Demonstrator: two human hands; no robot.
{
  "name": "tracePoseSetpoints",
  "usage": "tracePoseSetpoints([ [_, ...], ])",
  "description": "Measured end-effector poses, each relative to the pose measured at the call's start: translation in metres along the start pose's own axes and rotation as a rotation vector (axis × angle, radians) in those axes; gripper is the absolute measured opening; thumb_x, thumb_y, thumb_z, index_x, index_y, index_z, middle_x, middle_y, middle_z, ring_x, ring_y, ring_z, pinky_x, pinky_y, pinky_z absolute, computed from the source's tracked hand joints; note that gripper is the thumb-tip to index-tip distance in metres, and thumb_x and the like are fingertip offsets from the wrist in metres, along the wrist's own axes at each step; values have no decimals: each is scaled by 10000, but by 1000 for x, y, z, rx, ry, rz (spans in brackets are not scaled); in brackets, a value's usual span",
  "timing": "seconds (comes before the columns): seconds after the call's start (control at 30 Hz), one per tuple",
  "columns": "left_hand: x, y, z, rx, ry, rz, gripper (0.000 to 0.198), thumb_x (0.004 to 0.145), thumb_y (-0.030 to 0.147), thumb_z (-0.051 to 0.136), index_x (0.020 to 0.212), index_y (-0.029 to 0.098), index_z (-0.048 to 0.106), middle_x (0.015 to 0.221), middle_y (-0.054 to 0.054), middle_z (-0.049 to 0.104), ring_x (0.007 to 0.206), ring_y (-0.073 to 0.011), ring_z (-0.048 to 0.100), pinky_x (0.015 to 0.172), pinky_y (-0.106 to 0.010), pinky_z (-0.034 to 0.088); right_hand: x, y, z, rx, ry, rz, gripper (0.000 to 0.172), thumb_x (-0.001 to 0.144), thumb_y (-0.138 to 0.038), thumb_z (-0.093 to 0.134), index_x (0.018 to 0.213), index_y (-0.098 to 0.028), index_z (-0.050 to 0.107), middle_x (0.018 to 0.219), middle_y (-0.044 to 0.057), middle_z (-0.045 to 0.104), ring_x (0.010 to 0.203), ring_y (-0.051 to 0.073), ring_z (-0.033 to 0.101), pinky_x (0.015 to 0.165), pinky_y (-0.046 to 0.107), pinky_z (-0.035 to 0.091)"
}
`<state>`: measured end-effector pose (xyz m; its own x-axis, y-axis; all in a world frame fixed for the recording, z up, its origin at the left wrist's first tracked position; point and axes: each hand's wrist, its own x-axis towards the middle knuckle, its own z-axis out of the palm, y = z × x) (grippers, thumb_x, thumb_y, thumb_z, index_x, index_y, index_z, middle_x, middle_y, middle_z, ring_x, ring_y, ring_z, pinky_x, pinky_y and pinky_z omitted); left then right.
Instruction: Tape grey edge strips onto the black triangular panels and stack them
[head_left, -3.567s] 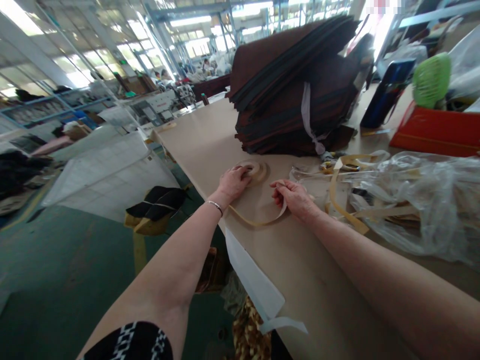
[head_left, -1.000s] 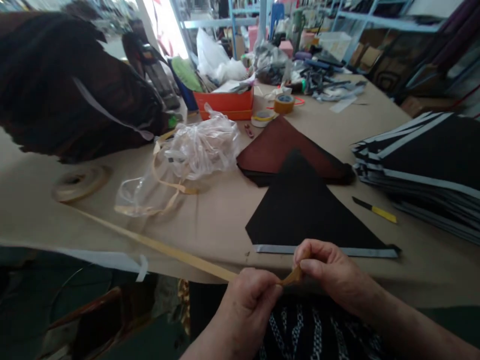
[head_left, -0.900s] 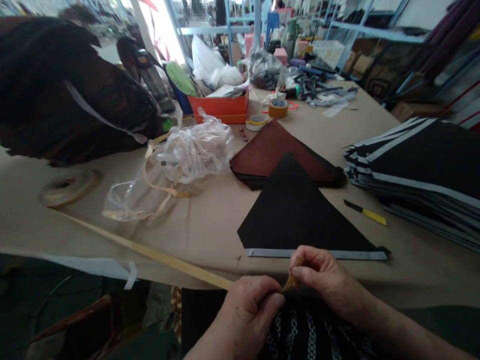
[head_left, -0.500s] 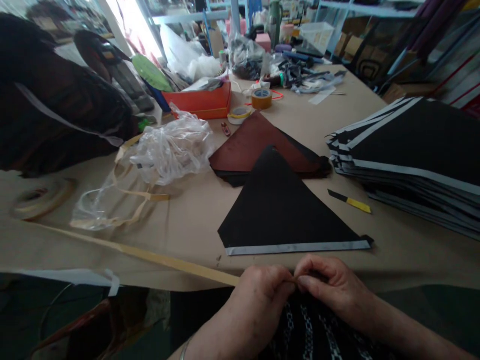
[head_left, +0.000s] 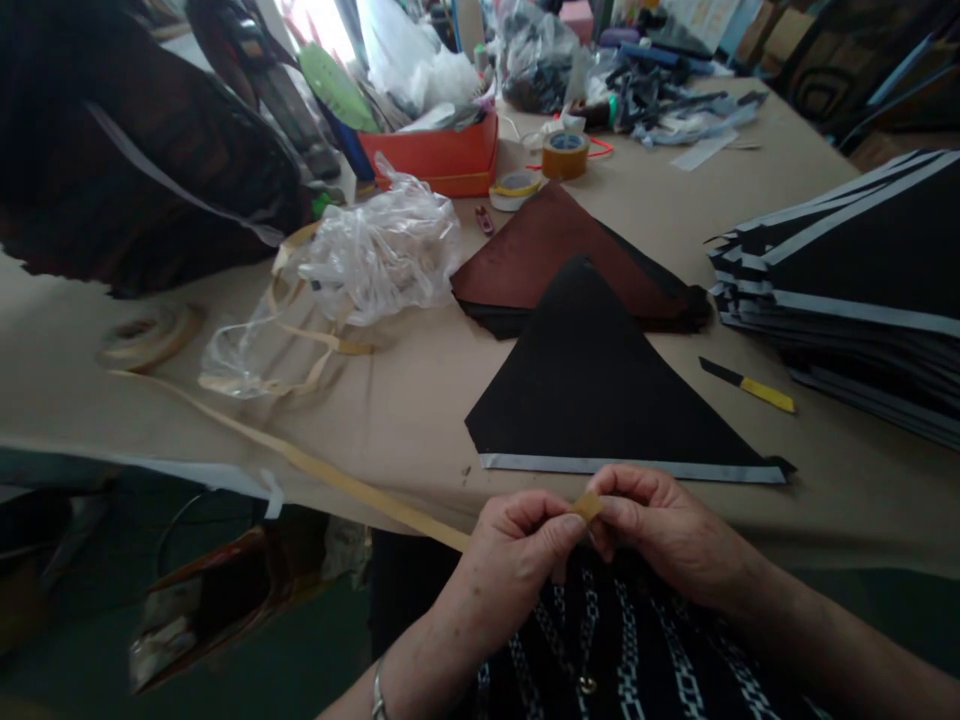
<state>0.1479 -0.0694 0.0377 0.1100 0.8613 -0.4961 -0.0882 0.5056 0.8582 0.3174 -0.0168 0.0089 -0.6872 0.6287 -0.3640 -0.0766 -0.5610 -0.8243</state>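
Observation:
A long tan strip of tape (head_left: 360, 487) runs from a roll of tape (head_left: 146, 337) at the left to my hands at the table's front edge. My left hand (head_left: 525, 540) pinches it near the end. My right hand (head_left: 660, 525) has thumb and finger closed on the strip's tip, which shows between the two hands. Just beyond them lies a black fan-shaped piece (head_left: 600, 390) with a pale strip along its near edge. It partly covers a dark red piece (head_left: 555, 245) resting on black ones.
A yellow-and-black cutter (head_left: 750, 384) lies right of the black piece, before a stack of black pieces (head_left: 862, 270) with pale edging. Leftward are a crumpled plastic bag (head_left: 382, 255) and an orange box (head_left: 435, 155). Tape rolls (head_left: 564, 157) stand farther back.
My view has shifted, so the table things appear farther right and higher. My hands have turned, and the strip's tan end now shows between my fingers.

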Motion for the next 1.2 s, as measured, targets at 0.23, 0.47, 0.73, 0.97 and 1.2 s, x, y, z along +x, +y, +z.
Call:
tracePoseSetpoints([
  [0.23, -23, -10, -21, 96, 13, -65, 252, 740, 348, 631, 595, 146, 589, 475, 61, 418, 472, -71, 318, 472, -223, 242, 5, -5, 10, -532, -28, -145, 191, 928, -313, 483, 902, -178, 616, 718, 7, 607, 647, 111, 557, 609, 240, 462],
  [0.47, -62, -35, -63, 227, 74, -114, 253, 732, 318, 604, 557, 147, 536, 498, 69, 339, 500, -76, 262, 480, -232, 208, 69, -7, 32, -1620, -246, -715, 597, 857, -420, 563, 1368, -129, 457, 1446, 147, 420, 1363, 305, 319, 1105, 514, 273],
  [0.73, -74, -49, -82, 210, 120, -57, 273, 753, 351, 595, 583, 148, 531, 510, 63, 367, 500, -79, 281, 477, -235, 200, 72, 13, 47, -1742, -475, -742, 770, 802, -522, 618, 1411, -108, 395, 1480, 160, 363, 1400, 306, 246, 1139, 544, 156],
  [0.97, -56, -35, -96, 219, 248, 75, 299, 782, 383, 584, 594, 151, 583, 533, 30, 492, 529, -94, 394, 531, -231, 311, 22, -3, 4, -1801, -415, -712, 578, 875, -320, 561, 1397, -118, 417, 1483, 130, 369, 1408, 256, 239, 1145, 477, 225],
  [1.2, -35, -19, -68, 141, 253, 165, 259, 805, 345, 582, 630, 154, 587, 566, 25, 531, 561, -99, 425, 572, -232, 358, 12, 2, 12, -1638, -600, -721, 410, 929, -265, 480, 1322, -151, 496, 1358, 103, 532, 1325, 234, 397, 1119, 454, 301],
])
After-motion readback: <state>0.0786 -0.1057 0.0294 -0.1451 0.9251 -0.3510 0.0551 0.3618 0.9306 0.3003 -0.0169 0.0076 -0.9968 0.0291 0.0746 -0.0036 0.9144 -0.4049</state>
